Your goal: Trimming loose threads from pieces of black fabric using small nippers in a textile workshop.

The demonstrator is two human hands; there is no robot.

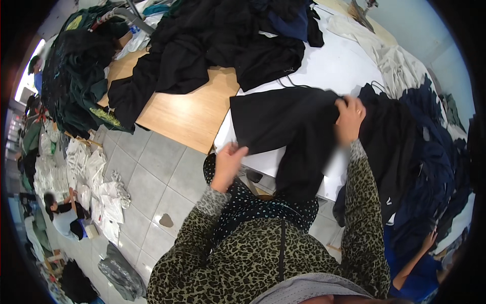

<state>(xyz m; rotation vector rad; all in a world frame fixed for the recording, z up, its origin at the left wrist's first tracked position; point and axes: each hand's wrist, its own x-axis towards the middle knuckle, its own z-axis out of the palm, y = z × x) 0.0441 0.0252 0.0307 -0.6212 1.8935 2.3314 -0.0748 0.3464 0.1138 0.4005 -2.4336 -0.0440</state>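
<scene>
A pair of black trousers [283,114] lies across the near edge of the white tabletop. One leg stretches left and the other hangs over the edge toward my lap. My left hand [229,164] is at the hem corner of the left-pointing leg, its fingers curled in against the cloth. At the upper end of the trousers, my right hand [350,119] has its fingers bent onto the fabric. The cloth under the right fingers is partly hidden, and the area beside that wrist is blurred.
Black garments [202,43] are heaped at the back of the white table [344,55] and wooden tabletop [190,109]. Dark green clothes [76,81] pile up left, navy ones [430,147] right. One person [66,218] sits by white bundles; another person's arm [415,261] shows lower right.
</scene>
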